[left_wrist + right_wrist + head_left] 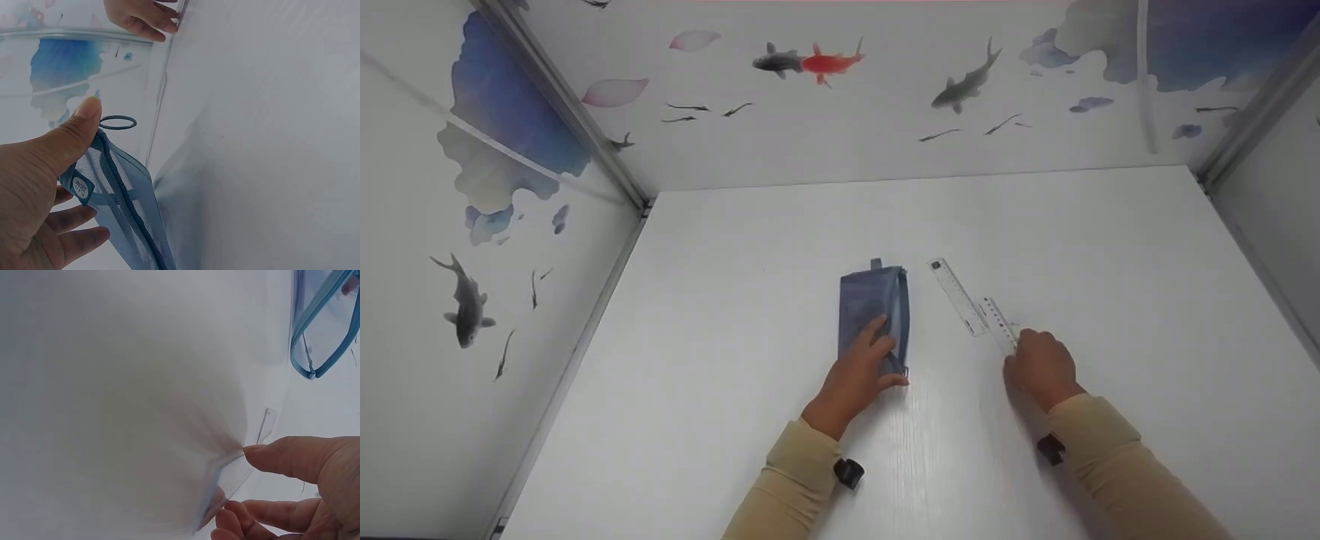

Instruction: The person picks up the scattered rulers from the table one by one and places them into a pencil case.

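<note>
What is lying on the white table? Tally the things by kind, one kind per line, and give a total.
Pencil case, blue fabric, held by the left hand: 1
Ruler, clear plastic, one lying free, one pinched at its near end by the right hand: 2
Total: 3 things on the table

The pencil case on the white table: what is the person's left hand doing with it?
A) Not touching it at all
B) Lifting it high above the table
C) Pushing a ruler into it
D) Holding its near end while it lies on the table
D: the left hand grips the near end of the blue pencil case, which lies flat on the table, while the right hand is at the clear ruler beside it.
</note>
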`<state>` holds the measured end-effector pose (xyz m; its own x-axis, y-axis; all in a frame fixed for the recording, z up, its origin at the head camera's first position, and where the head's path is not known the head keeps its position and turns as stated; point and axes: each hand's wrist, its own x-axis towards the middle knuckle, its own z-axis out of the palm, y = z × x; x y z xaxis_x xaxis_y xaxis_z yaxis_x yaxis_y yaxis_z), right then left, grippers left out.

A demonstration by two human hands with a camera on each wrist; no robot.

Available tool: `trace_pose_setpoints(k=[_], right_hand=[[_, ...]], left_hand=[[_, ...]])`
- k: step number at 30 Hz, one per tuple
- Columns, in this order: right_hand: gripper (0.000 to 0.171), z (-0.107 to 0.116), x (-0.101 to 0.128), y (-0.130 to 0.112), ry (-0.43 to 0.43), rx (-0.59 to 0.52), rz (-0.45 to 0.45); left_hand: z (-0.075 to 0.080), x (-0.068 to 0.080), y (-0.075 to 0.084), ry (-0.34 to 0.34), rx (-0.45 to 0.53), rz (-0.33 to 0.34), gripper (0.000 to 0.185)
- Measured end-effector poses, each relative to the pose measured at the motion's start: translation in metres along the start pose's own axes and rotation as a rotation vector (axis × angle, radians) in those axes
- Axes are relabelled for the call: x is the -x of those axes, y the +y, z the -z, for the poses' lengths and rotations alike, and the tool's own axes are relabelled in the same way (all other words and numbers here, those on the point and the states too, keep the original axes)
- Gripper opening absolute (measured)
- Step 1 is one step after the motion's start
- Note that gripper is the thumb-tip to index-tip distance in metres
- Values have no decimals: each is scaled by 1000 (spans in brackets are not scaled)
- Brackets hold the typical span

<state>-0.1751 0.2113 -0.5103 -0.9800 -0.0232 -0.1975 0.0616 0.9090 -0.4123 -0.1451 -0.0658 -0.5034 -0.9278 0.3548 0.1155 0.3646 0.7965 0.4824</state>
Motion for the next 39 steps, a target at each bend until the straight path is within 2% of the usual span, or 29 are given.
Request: trace_pose_setpoints(k=[15, 23, 30, 39], right_hand=[[17, 1, -3, 4, -51, -64, -48], [30, 6, -2, 7, -89, -137, -88], [42, 6, -2, 10, -88, -136, -70], [41, 6, -2, 12, -78, -181, -74]], left_hand=[[-1, 0, -2, 1, 7, 0, 51], [-1, 1, -1, 5, -2, -7, 51], [0, 1, -1, 6, -1, -11, 52], [-1, -1, 0, -11, 4, 10, 53]])
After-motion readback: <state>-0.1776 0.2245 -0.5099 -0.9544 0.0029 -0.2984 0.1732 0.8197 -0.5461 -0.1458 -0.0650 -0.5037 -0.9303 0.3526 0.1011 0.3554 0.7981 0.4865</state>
